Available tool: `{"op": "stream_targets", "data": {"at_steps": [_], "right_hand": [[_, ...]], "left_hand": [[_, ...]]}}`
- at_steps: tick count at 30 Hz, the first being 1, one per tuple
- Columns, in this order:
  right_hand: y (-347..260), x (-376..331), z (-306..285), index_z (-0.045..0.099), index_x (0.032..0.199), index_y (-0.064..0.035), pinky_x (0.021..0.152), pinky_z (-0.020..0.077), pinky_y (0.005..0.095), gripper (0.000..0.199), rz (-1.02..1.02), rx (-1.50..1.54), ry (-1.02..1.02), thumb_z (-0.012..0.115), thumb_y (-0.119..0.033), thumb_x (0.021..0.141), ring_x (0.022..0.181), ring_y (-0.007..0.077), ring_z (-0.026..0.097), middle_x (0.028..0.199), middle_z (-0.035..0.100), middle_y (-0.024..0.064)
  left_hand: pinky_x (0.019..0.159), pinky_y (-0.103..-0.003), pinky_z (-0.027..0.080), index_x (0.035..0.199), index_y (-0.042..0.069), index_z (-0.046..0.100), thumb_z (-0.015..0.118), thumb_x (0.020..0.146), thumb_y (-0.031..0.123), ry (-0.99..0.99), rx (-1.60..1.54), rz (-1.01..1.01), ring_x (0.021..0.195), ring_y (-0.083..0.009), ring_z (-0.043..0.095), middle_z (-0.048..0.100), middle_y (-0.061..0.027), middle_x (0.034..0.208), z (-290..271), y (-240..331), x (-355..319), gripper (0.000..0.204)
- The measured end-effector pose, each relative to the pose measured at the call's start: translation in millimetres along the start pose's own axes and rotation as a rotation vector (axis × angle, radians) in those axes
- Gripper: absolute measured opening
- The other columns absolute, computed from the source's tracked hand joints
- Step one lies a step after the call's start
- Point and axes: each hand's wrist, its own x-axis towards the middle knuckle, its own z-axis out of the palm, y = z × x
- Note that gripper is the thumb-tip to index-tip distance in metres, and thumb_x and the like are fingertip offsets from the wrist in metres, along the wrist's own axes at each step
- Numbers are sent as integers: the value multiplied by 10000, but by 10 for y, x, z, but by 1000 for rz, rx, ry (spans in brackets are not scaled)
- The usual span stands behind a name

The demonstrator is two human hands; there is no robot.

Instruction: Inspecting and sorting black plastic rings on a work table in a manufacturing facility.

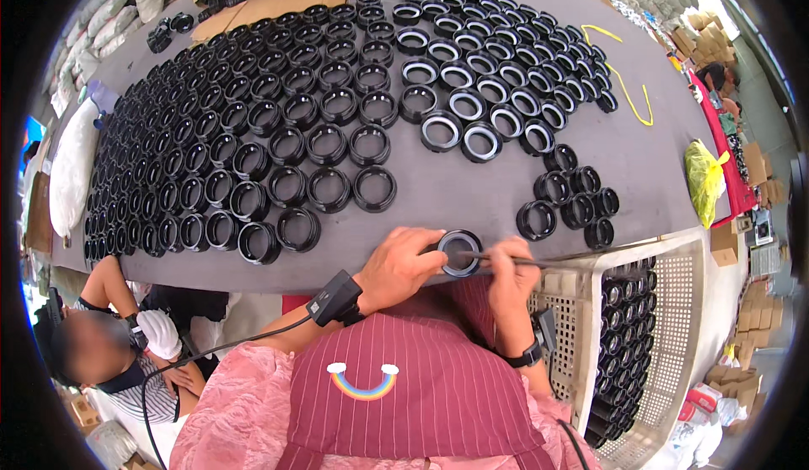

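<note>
At the table's near edge, my left hand (401, 263) is closed on a black ring (463, 236) with a pale inner band, its opening tilted up toward me. The fingers of my right hand (511, 276) are wrapped round a thin dark rod-like tool (533, 263). The tool's tip reaches over the ring's opening; whether it touches the inner wall I cannot tell. Just beyond my right hand stands a small group of plain black rings (577, 210). Many more plain black rings (328, 190) fill the left of the table, and rings with pale inner bands (482, 142) cover the back right.
A pale plastic crate (687, 318) holding black rings stands beside the table (497, 209) at right. Yellow strips (629, 95) and a yellow bag (704, 179) lie on the right side. Another person (126, 339) sits at lower left. An open cardboard box (274, 5) stands at the back.
</note>
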Motion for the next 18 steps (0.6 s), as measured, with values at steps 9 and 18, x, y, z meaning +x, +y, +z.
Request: {"op": "stream_targets", "data": {"at_steps": [9, 18], "right_hand": [[-213, -414, -324, 566, 608, -35, 570, 417, 406, 333, 104, -15, -262, 563, -194, 900, 587, 285, 540, 589, 565, 117], [-141, -442, -507, 617, 740, 29, 576, 433, 477, 404, 526, -171, -852, 583, -341, 897, 594, 429, 557, 662, 534, 262]], "left_hand": [[697, -557, 453, 928, 2, 572, 474, 1006, 300, -93, -183, -652, 822, -498, 599, 634, -271, 809, 141, -145, 543, 323], [706, -548, 477, 1141, 38, 496, 495, 984, 128, 48, 158, -608, 835, -458, 634, 664, -251, 833, 69, -236, 645, 181]]}}
